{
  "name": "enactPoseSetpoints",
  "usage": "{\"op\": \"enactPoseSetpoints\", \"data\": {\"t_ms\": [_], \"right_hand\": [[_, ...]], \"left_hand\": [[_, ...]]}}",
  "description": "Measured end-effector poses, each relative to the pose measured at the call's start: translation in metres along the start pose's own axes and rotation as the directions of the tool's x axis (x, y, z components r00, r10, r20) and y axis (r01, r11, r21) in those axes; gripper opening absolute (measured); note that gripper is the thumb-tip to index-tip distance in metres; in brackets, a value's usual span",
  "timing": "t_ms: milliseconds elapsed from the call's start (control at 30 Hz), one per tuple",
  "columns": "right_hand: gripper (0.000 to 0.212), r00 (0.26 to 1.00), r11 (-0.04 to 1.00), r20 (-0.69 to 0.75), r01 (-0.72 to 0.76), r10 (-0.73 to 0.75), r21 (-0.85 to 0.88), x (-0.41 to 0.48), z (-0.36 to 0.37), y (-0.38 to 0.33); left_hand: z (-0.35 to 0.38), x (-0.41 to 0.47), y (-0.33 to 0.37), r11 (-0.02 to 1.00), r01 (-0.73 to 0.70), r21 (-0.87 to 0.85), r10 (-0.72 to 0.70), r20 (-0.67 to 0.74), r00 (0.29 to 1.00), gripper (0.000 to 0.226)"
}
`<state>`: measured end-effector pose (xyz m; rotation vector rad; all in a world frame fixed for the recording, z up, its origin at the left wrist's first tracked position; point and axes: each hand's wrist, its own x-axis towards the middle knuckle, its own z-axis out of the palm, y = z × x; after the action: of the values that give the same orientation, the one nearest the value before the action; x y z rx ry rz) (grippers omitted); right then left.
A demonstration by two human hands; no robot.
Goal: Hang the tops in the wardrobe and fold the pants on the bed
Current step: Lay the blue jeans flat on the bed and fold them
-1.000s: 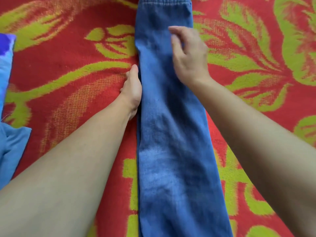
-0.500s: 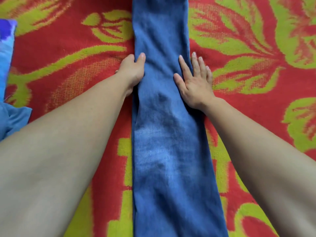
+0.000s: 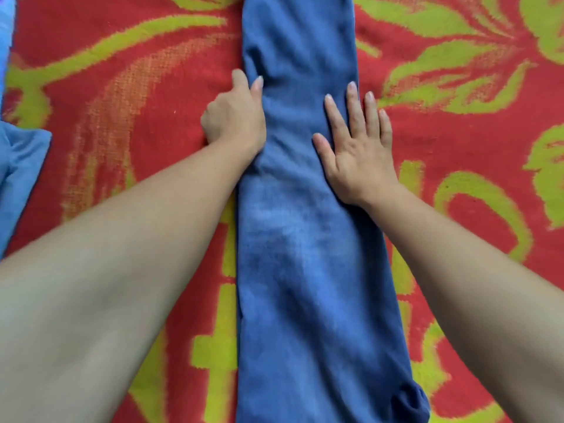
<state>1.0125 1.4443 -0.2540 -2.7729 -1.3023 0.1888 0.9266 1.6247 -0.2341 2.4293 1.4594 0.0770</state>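
On the right half of the pants, the right hand is now lying flat with its fingers straight and spread, pressing the cloth down; a second ago it was lifted above the upper part with the fingers loosely bent. At the pants' left edge, the left hand is curling around the border, thumb resting on top and the other fingers tucked out of sight, seemingly gripping the edge, where earlier it was only lying alongside. The pants themselves are stretching as one long narrow strip, already doubled leg over leg, running straight away from the person. Both hands are meeting near the middle of the strip, so the person is probably smoothing it and marking the line for the next fold across its length. Under the pants, a red blanket with green leaf patterns is covering the bed. Left of the pants, well apart, a light blue cloth is lying at the frame's border. Nothing else of the room is showing.
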Motion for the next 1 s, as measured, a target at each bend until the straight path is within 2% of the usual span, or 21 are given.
{"op": "enactPoseSetpoints", "data": {"t_ms": [100,167,233,300,400,467,533,600,700,767,800,867,933,1000], "right_hand": [[0.067,0.994,0.998,0.106,0.01,-0.016,0.06,-0.002,-0.009,0.004],[0.067,0.994,0.993,0.113,-0.019,0.006,0.115,-0.018,-0.018,0.003],[0.065,0.993,0.986,0.101,-0.075,0.06,0.151,-0.056,-0.021,0.0],[0.064,0.987,0.979,0.123,-0.127,0.108,0.161,-0.113,-0.018,0.001],[0.064,0.974,0.969,0.161,-0.188,0.162,0.16,-0.197,-0.016,0.012],[0.064,0.966,0.956,0.162,-0.229,0.2,0.185,-0.245,-0.015,0.019],[0.062,0.954,0.93,0.164,-0.284,0.251,0.233,-0.281,-0.017,0.022],[0.057,0.92,0.864,0.184,-0.389,0.347,0.318,-0.308,-0.023,0.022],[0.06,0.831,0.702,0.164,-0.541,0.532,0.463,-0.351,-0.033,0.017],[0.065,0.744,0.571,0.274,-0.651,0.609,0.5,-0.396,-0.041,0.008],[0.065,0.709,0.546,0.373,-0.702,0.599,0.457,-0.423,-0.042,0.001],[0.065,0.666,0.602,0.527,-0.731,0.528,0.322,-0.478,-0.042,-0.015],[0.062,0.648,0.618,0.592,-0.728,0.479,0.297,-0.519,-0.037,-0.029],[0.058,0.622,0.554,0.631,-0.76,0.465,0.34,-0.538,-0.036,-0.041]], "left_hand": [[-0.015,-0.01,-0.003,0.975,0.095,-0.201,-0.073,0.115,0.991,0.059],[-0.027,-0.033,-0.004,0.929,0.176,-0.327,-0.121,0.181,0.976,0.065],[-0.031,-0.075,-0.013,0.933,0.192,-0.306,-0.138,0.19,0.972,0.068],[-0.03,-0.133,-0.031,0.966,0.143,-0.215,-0.112,0.151,0.982,0.068],[-0.026,-0.223,-0.062,0.991,0.065,-0.113,-0.048,0.146,0.988,0.054],[-0.022,-0.278,-0.081,0.992,0.045,-0.117,-0.028,0.148,0.989,0.045],[-0.021,-0.326,-0.097,0.987,0.093,-0.135,-0.07,0.167,0.984,0.041],[-0.022,-0.368,-0.108,0.973,0.162,-0.161,-0.125,0.218,0.968,0.041],[-0.028,-0.419,-0.121,0.936,0.293,-0.193,-0.212,0.356,0.91,0.048],[-0.035,-0.448,-0.131,0.928,0.31,-0.207,-0.205,0.411,0.888,0.056],[-0.038,-0.46,-0.136,0.927,0.305,-0.216,-0.19,0.431,0.882,0.059],[-0.042,-0.476,-0.145,0.938,0.276,-0.21,-0.154,0.461,0.874,0.064],[-0.043,-0.486,-0.152,0.941,0.281,-0.189,-0.155,0.497,0.854,0.069],[-0.044,-0.496,-0.156,0.93,0.312,-0.195,-0.167,0.531,0.831,0.071]]}}
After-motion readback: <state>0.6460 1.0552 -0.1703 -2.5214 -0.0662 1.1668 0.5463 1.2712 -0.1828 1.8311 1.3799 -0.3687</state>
